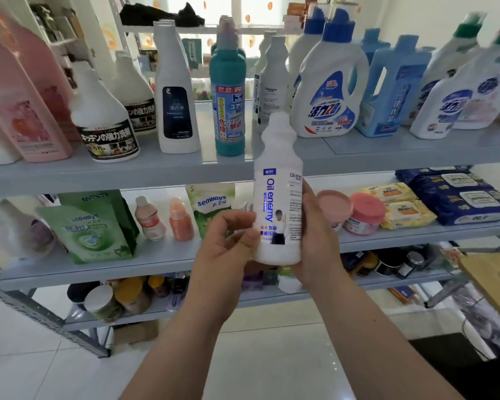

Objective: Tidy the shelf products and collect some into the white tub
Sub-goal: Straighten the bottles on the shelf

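Both hands are up in front of the shelves, with the white bottle (277, 197) upright between them and off the shelves. The right hand (315, 241) wraps the bottle's right side and back, fingers curled round it. The left hand (225, 241) is curled, thumb and fingertips pinching the lower left side.

Open room below the hands: tiled floor (272, 356). Above the hands, the upper shelf (127, 174) front edge crosses behind the bottle's shoulder. The neck overlaps a gap on that shelf between a teal bottle (228, 111), up-left of the hands, and a white detergent jug (329, 90), up-right.

Bottle: white, slim, waisted neck, top blurred. Blue "Oil energy" runs vertically down the label, with a small figure print low down and a fine text panel on the right side.

Two like bottles (275, 79) stand at the back of the gap. On the middle shelf (387, 235) behind the hands are a green seaways pouch (211, 206) to the left, pink jars (362, 215) to the right and yellow wipe packs (401, 209) further right. A cardboard edge (497, 281) sits far right of the right hand.
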The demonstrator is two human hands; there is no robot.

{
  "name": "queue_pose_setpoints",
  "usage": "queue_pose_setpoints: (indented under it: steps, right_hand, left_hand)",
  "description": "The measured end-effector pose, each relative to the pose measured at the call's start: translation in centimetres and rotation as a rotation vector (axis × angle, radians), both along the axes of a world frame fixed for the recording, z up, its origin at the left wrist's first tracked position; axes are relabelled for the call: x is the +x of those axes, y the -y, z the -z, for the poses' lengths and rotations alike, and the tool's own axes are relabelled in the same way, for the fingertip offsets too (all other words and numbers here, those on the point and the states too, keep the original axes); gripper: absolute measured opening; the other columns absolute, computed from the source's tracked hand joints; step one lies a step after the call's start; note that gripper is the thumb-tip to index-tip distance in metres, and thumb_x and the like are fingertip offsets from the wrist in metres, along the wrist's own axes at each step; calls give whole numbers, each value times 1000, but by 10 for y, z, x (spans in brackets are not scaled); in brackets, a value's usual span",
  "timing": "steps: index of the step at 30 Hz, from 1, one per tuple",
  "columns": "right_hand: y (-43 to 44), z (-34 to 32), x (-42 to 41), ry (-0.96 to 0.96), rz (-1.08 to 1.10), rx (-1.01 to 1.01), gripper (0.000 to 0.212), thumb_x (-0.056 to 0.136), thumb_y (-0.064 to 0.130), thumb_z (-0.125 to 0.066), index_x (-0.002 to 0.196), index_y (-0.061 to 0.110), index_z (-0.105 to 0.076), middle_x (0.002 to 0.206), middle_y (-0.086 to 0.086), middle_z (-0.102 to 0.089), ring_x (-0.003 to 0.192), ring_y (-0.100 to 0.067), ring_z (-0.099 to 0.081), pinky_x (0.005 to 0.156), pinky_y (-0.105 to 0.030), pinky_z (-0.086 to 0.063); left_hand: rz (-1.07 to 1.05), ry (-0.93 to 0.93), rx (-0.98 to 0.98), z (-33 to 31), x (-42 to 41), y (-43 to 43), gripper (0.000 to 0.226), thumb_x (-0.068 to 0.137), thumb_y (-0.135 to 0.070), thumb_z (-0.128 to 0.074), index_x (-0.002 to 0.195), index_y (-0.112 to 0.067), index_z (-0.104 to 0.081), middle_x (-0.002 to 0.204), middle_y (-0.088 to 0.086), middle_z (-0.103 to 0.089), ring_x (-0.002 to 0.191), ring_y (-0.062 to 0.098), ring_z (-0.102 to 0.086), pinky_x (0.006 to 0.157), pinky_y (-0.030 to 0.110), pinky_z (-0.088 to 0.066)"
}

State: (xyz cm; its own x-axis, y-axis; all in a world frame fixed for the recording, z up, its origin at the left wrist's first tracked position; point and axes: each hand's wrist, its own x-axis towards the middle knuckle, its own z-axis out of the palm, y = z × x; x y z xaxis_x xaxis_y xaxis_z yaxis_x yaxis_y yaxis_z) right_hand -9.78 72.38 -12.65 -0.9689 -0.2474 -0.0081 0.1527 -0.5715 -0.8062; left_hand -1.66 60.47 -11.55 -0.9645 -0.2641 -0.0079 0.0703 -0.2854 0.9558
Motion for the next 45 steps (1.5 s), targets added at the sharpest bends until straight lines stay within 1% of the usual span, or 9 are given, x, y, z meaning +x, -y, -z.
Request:
queue_pose_setpoints:
  steps: [5, 10, 14, 19, 23, 29, 35, 39, 45]
  right_hand:
    - [-45, -5, -17, 27, -255, -52, 105, 68, 57, -87, 148, 3, -45, 140, -32, -55, 119, -44, -60, 103, -61, -48]
    - [-82, -14, -38, 273, -240, -134, 82, 76, 41, -77, 144, 3, -52, 126, -24, -67, 96, -35, -71, 76, -42, -62]
    - [-108, -9, -56, 335, -270, -189, 68, 88, 40, -63, 145, 3, -52, 113, -18, -66, 89, -31, -68, 72, -38, -59]
    - [-126, -12, -63, 364, -323, -131, 65, 72, 41, -66, 127, 7, -64, 101, -16, -67, 82, -29, -66, 71, -34, -54]
    - [-136, -10, -68, 391, -300, -154, 63, 78, 39, -64, 133, 8, -62, 106, -16, -65, 82, -27, -65, 70, -33, -55]
    - [-127, -7, -74, 144, -186, -194, 46, 98, 27, -50, 143, 16, -54, 118, -16, -67, 107, -35, -63, 101, -57, -49]
    - [-138, -12, -74, -169, -192, 53, 72, 86, 34, -57, 154, 26, -38, 123, -2, -70, 106, -22, -69, 86, -45, -58]
    - [-147, -11, -72, -315, -149, 320, 67, 78, 51, -67, 141, 53, -46, 122, 13, -69, 111, -19, -70, 90, -47, -60]
    - [-151, -3, -74, -173, -179, -79, 58, 93, 24, -44, 151, 23, -45, 129, -14, -67, 108, -37, -67, 91, -54, -57]
  left_hand:
    - [76, 70, 86, -12, -20, -39, 49, 75, -15, -76, 121, -13, -58, 116, 15, -64, 103, 33, -72, 74, 62, -60]
    - [37, 128, 46, -23, -39, -78, 14, 102, -11, -54, 113, -16, -60, 117, 11, -69, 87, 22, -74, 58, 44, -62]
    - [33, 84, 21, -34, -49, -105, 22, 98, -1, -56, 112, -14, -65, 88, 4, -66, 76, 16, -67, 47, 28, -56]
    - [-42, 83, 98, -32, -58, -129, 13, 95, -1, -59, 104, -11, -62, 103, 17, -60, 63, 16, -58, 40, 19, -46]
    - [-37, 120, 94, -28, -61, -141, 8, 92, -15, -63, 97, -11, -58, 88, 12, -64, 59, 14, -58, 41, 21, -47]
    - [304, 325, 169, -22, -61, -148, 62, 87, -57, -39, 123, -14, -64, 95, 23, -67, 67, 30, -64, 55, 39, -58]
    - [152, 130, 291, -13, -59, -159, 47, 87, -40, -59, 126, -14, -56, 120, 17, -72, 94, 39, -74, 66, 39, -63]
    - [-108, 73, -49, -3, -62, -163, 48, 85, -45, -78, 118, -23, -50, 122, 0, -65, 105, 32, -72, 79, 50, -63]
    - [-133, -6, -92, 2, -63, -164, 16, 95, -22, -64, 107, -18, -53, 113, 10, -66, 100, 27, -69, 80, 55, -61]
